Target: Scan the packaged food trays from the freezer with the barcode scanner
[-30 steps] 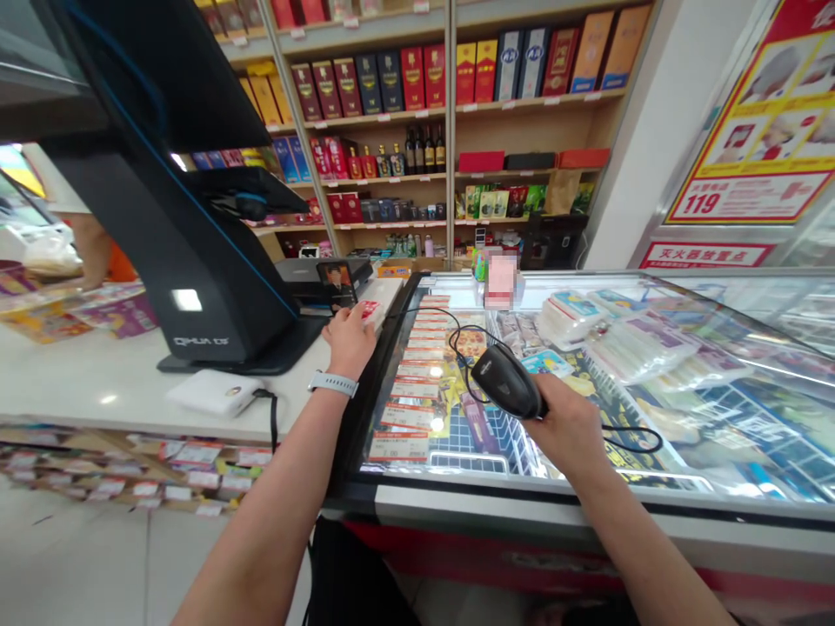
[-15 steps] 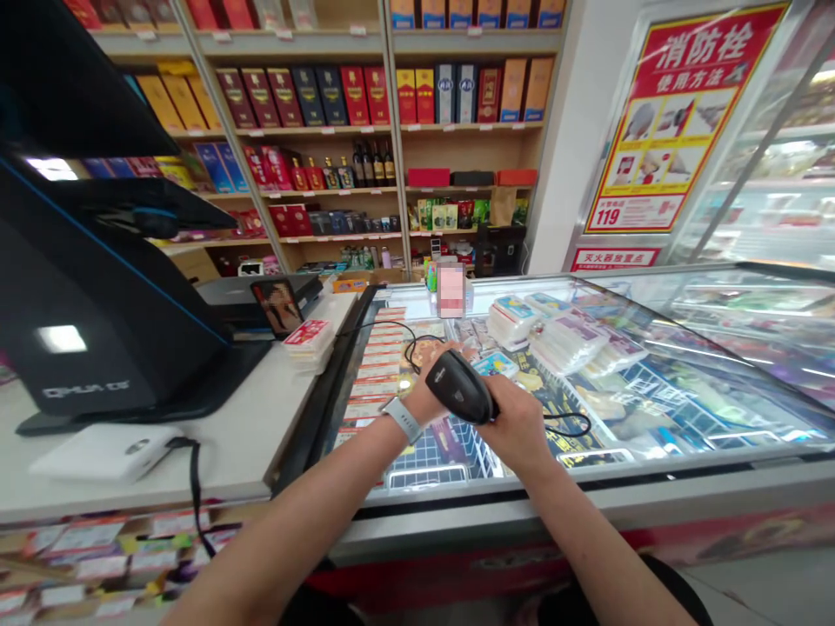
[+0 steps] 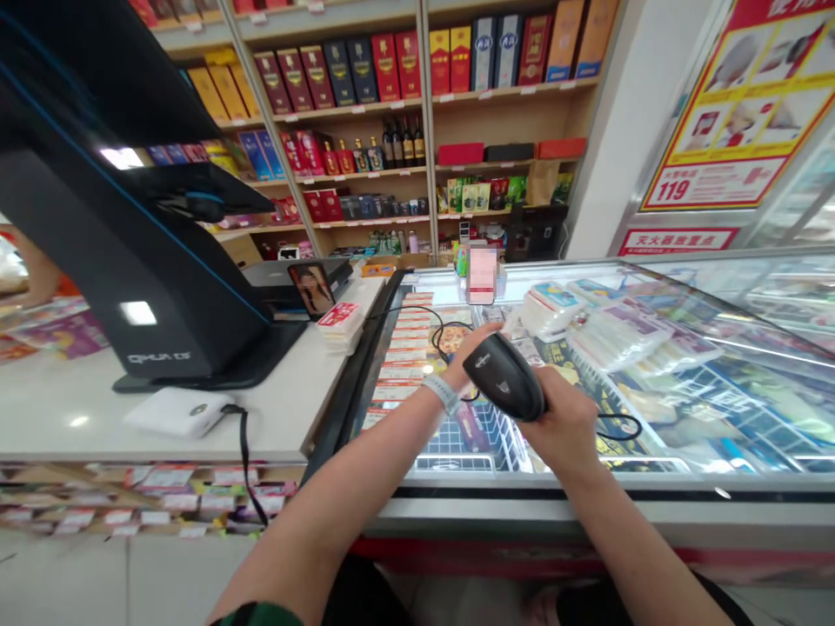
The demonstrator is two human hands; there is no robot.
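My right hand [image 3: 566, 417] is closed around the handle of a black barcode scanner [image 3: 502, 376], whose rounded head tilts up and to the left. Behind that head reaches my left hand [image 3: 464, 355], with a pale grey band [image 3: 442, 393] on its wrist. One digit of it stretches forward past the scanner; the other fingers are hidden, and I cannot tell whether they touch the scanner or hold anything. A thin black cable [image 3: 438, 323] runs from the counter over the freezer glass. Both hands are above the glass-topped chest freezer [image 3: 574, 489].
Left on the white counter [image 3: 274, 426] stand a black checkout terminal [image 3: 176, 287], a white device [image 3: 179, 412] and a stack of cards [image 3: 340, 327]. White packages [image 3: 553, 306] lie toward the freezer's right. A pink-screened phone-like panel [image 3: 483, 275] stands at the back, before shelves of boxes.
My view has tilted down and swung left, so everything sits farther right in the picture. Both hands keep nearly the same pose, with the scanner still in my right hand.
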